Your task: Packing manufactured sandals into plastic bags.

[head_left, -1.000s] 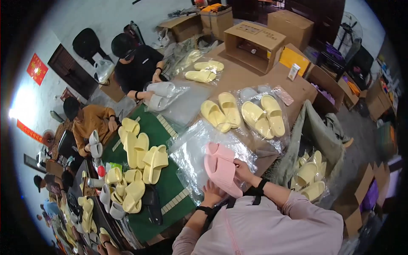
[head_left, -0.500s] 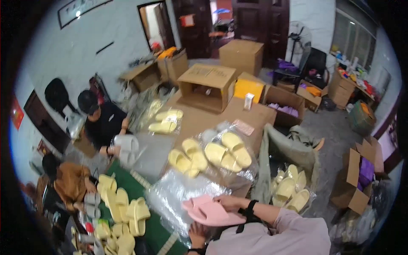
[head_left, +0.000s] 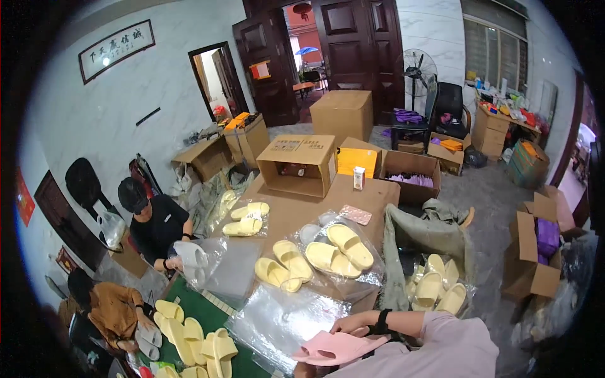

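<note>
My right hand is closed on pink slide slippers, seemingly a pair pressed together, low at the near edge by my body. Under their left end a bit of my left hand shows; its fingers are hidden, so its grip cannot be told. Just beyond lies a stack of clear plastic bags on the table corner. Past the bags rest a yellow pair of slippers and another yellow pair on clear plastic.
At left, two people handle slippers: one in black, one in brown. Loose yellow slippers lie on a green surface. An open carton stands on the table. Right of it, a grey-green sack holds bagged yellow slippers.
My view has tilted up, showing more of the room. The pink slippers and my right hand sit lower and farther right. My left hand, earlier spread on the bags, is now mostly out of sight.
</note>
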`<state>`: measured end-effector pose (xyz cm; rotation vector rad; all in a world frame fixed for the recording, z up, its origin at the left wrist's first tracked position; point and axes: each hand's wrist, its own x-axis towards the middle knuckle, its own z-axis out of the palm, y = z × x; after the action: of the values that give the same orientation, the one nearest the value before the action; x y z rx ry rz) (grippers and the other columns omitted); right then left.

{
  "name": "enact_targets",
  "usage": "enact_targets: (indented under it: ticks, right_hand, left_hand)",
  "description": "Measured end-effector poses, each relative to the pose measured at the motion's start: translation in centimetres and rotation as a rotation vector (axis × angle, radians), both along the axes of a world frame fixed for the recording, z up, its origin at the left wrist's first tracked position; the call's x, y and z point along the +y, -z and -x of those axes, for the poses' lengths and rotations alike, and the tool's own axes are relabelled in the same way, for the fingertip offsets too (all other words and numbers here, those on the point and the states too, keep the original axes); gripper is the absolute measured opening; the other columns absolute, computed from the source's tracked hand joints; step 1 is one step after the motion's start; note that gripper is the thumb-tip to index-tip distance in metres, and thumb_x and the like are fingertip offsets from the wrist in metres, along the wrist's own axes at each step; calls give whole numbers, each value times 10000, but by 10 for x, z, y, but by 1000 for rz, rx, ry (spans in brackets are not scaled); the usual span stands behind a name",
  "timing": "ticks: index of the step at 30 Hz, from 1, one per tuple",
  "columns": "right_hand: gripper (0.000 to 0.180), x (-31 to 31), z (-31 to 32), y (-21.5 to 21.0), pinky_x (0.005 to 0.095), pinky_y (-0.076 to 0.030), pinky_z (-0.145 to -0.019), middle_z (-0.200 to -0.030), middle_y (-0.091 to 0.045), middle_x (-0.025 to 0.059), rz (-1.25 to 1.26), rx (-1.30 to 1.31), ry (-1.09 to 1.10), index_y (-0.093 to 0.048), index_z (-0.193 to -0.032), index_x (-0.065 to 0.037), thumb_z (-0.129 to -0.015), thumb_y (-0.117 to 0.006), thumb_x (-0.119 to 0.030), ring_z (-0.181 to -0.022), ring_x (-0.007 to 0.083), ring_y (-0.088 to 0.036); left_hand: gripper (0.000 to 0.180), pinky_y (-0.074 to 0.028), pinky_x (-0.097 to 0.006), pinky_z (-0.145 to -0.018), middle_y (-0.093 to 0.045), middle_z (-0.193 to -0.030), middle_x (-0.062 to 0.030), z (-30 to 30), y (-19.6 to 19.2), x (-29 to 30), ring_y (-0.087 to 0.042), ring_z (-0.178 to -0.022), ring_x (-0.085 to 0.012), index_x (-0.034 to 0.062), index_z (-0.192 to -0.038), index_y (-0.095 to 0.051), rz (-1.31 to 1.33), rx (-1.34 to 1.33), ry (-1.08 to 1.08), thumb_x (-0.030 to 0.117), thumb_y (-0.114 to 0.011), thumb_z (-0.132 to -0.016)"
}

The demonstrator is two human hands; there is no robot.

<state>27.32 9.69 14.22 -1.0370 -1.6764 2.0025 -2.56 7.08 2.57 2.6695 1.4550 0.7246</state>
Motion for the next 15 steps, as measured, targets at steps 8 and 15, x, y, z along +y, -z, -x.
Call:
enact_targets:
  ticks: [8,15]
  right_hand:
    - [144,-10,8,37,247,-370,-539,-710,-542,-64,-5,94,30,-626,-893,-8,-840,-542,-113,-624,51,-424]
    - [276,-17,11,11,258,-437,-638,-870,-633,0,68,-19,53,-607,-1047,15,-814,-592,-133,-748,82,-513]
  left_hand:
    - [290,-420,-463,-772,-544,-1019,-169,33,-2,29,-504,-923,-337,25,-1022,-562,-9,-111,3,225,-557,-812]
    - [286,-429,-453,-766,-557,-997,-168,43,2,37,-517,-897,-328,15,-1012,-570,41,-206,55,221,-560,-815]
